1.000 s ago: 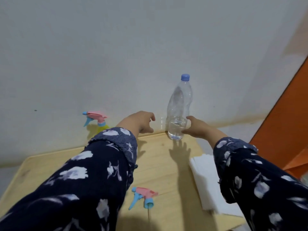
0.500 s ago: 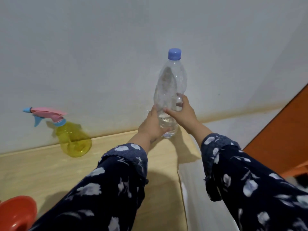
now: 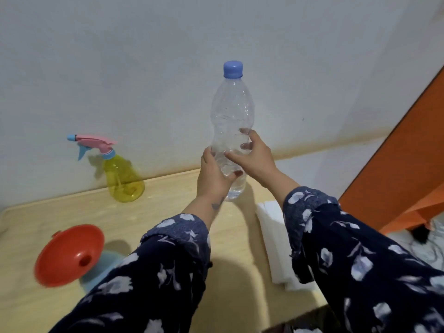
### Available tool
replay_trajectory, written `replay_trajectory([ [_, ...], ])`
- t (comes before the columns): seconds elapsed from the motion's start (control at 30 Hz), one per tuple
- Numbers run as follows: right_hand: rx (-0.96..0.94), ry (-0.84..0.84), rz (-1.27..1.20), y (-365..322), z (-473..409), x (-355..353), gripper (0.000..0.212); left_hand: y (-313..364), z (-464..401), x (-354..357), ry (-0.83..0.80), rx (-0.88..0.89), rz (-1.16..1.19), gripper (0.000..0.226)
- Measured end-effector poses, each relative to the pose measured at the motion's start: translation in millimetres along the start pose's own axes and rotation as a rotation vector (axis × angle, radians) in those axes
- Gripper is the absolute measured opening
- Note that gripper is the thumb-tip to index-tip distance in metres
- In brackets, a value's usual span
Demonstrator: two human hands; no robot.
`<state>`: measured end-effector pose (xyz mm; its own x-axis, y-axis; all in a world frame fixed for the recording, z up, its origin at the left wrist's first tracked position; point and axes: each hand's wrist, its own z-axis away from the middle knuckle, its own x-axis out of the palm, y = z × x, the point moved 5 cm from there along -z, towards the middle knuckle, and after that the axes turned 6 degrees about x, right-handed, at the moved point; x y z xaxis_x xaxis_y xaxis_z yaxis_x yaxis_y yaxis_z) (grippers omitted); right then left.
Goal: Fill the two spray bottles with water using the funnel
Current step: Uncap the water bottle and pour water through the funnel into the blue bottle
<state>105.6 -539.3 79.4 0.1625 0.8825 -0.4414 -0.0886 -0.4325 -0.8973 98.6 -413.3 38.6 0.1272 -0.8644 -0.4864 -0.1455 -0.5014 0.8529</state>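
Observation:
A clear plastic water bottle (image 3: 231, 109) with a blue cap is held upright above the table's far edge, a little water in its bottom. My left hand (image 3: 213, 175) grips its lower part from the left. My right hand (image 3: 254, 156) grips its waist from the right. A yellow spray bottle (image 3: 123, 180) with a pink and blue trigger head stands at the back left against the wall. A red funnel (image 3: 68, 254) sits tilted in the mouth of a light blue bottle (image 3: 101, 267), mostly hidden by my left sleeve.
The wooden table (image 3: 36, 227) stands against a white wall. Folded white paper towels (image 3: 274, 239) lie at the table's right edge. An orange panel (image 3: 406, 159) stands to the right beyond the table.
The bottle has risen from the table surface. My left hand, free a second ago, now grips it together with my right. The view has swung left, bringing the funnel into sight.

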Motion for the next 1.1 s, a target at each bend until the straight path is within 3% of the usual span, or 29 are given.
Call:
replay_trajectory([
  [0.37,0.046,0.047,-0.015,2.0,152.4,5.2,0.067,-7.9,126.7,-40.1,-0.08,-0.003,0.063,0.101],
  [0.6,0.103,0.05,-0.019,15.6,204.7,14.3,0.069,-21.7,170.7,-44.1,-0.123,-0.036,0.092,0.1],
  [0.9,0.035,-0.15,0.027,-29.6,212.6,-9.0,0.079,1.5,174.3,-66.2,-0.139,0.071,0.119,0.103],
  [1.0,0.022,-0.081,0.131,-68.4,206.9,-33.7,0.096,38.3,168.0,-83.8,-0.051,0.174,0.111,0.105],
  [1.1,-0.096,0.083,0.393,-117.9,203.2,-54.6,0.074,69.8,161.7,-96.0,0.014,0.253,0.002,0.105],
])
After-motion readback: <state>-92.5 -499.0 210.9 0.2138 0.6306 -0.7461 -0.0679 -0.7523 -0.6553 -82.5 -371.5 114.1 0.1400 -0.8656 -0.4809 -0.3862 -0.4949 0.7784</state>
